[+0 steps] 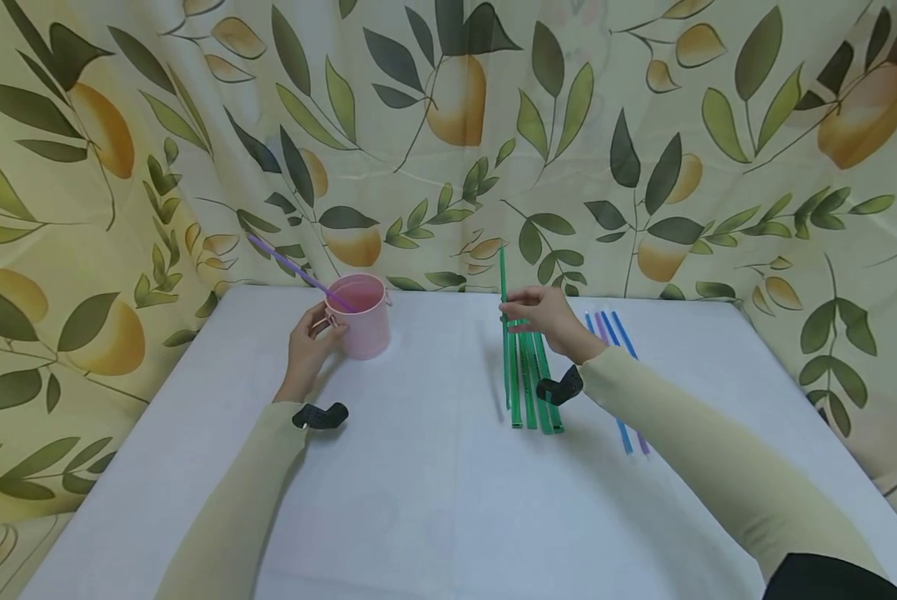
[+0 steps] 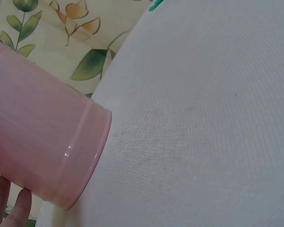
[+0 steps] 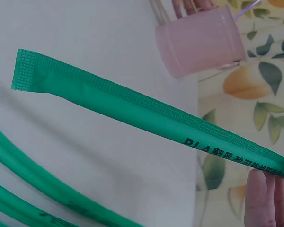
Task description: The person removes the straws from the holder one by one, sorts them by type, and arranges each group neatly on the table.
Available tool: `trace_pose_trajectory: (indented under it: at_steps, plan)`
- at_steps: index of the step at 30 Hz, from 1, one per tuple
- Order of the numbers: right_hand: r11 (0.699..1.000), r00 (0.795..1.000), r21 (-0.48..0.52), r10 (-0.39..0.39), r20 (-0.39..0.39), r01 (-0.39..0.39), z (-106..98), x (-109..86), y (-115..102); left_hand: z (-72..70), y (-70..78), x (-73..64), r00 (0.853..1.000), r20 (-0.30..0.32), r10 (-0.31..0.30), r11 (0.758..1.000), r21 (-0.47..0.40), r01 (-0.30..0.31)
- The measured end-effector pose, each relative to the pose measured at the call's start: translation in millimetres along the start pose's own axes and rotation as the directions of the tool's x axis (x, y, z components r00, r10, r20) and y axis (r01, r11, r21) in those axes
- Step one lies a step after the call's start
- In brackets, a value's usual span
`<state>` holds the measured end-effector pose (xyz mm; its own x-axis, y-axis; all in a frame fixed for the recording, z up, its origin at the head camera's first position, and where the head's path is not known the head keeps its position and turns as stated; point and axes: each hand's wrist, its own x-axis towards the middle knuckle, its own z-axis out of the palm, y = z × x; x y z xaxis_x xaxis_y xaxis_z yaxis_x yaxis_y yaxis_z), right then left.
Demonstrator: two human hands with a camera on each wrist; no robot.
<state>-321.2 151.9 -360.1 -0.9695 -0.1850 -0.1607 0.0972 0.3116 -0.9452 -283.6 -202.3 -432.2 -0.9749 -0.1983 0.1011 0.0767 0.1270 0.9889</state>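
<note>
A small pink bucket (image 1: 366, 332) stands at the back left of the white table, with a purple straw (image 1: 291, 267) leaning out over its left rim. My left hand (image 1: 308, 354) holds the bucket by its left side; in the left wrist view the fingertips (image 2: 20, 208) lie along its wall. My right hand (image 1: 553, 318) pinches a green paper-wrapped straw (image 1: 504, 271) near its upper part. Dark printing and a flat crimped end show on this straw (image 3: 109, 97) in the right wrist view. Several more green wrapped straws (image 1: 529, 383) lie side by side beneath the right hand.
Blue straws (image 1: 623, 333) and a purple straw (image 1: 643, 442) lie to the right, partly hidden under the right forearm. A curtain with a fruit and leaf print (image 1: 448, 183) hangs right behind the table's (image 1: 418, 483) back edge. Each wrist wears a black strap.
</note>
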Motion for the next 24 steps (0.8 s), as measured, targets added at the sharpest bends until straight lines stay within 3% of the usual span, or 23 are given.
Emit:
trace_pose_trajectory:
  at_steps: [8,17,24]
  plan:
    - [0.996,0.997,0.05,0.069,0.028,-0.07,6.9,4.5,33.1,-0.6,-19.6,10.9,1.0,-0.017,0.021,1.0,-0.015,-0.021]
    - [0.982,0.982,0.052,0.179,0.063,-0.182,7.0,13.9,56.9,0.4,-20.2,11.1,0.999,-0.027,0.038,0.999,0.006,-0.038]
    - [0.979,0.982,0.078,0.183,0.05,-0.186,7.6,20.2,63.5,0.4,-21.9,12.0,1.0,-0.018,0.025,1.0,-0.002,-0.025]
